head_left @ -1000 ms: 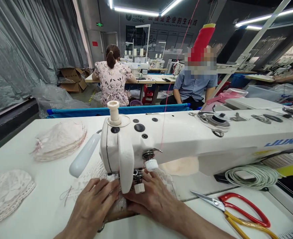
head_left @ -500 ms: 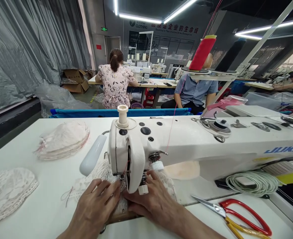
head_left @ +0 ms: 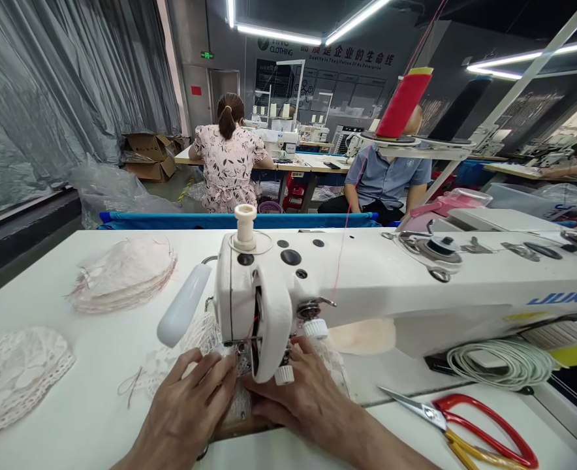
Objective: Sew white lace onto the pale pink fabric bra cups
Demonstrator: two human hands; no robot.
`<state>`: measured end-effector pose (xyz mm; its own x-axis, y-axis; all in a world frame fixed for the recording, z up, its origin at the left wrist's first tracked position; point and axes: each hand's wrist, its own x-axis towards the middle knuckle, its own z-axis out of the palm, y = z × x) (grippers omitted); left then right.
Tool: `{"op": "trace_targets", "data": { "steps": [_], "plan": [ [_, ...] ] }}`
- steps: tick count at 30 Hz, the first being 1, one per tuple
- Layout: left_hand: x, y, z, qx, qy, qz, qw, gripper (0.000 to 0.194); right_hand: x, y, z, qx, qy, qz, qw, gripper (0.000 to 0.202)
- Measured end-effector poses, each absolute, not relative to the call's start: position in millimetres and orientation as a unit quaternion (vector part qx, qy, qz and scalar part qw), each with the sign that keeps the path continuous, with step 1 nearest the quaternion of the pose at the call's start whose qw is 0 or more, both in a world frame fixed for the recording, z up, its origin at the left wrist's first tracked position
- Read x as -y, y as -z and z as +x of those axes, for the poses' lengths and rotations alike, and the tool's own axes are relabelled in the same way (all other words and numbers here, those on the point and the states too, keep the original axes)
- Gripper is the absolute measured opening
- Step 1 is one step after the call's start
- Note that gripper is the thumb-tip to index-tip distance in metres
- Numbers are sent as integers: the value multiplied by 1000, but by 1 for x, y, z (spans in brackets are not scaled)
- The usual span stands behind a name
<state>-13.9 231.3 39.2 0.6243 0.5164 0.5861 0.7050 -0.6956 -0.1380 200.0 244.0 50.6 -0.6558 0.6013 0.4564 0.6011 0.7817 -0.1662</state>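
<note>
White lace fabric lies under the head of a white sewing machine. My left hand rests on the lace left of the needle area, its fingers bent and its fingertips pressing the cloth. On the other side, my right hand reaches beneath the machine head, with thumb and fingers on the lace; some fingertips are hidden by the machine. Loose red thread ends trail from the lace at the left. A red thread runs down from the red spool to the machine.
Scissors with red and yellow handles lie at the right, below a coiled pale cord. Stacked white pieces and a lace piece sit at the left. Two people sit beyond the table.
The view has shifted slightly, so the machine appears a little further right. Both hands keep nearly the same place on the lace.
</note>
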Motion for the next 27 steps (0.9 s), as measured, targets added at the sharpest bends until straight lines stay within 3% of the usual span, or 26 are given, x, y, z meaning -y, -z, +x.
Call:
{"op": "trace_targets", "data": {
  "steps": [9, 19, 27],
  "plan": [
    [-232, -43, -12, 328, 271, -886, 186, 31, -247, -53, 199, 902, -18, -309, 299, 19],
    [-235, -40, -14, 327, 260, -887, 196, 29, -246, -53, 200, 906, -10, -310, 289, 13],
    [-237, -39, -16, 342, 270, -889, 144, 28, -244, -54, 199, 898, 26, -327, 293, 19]
  ]
}}
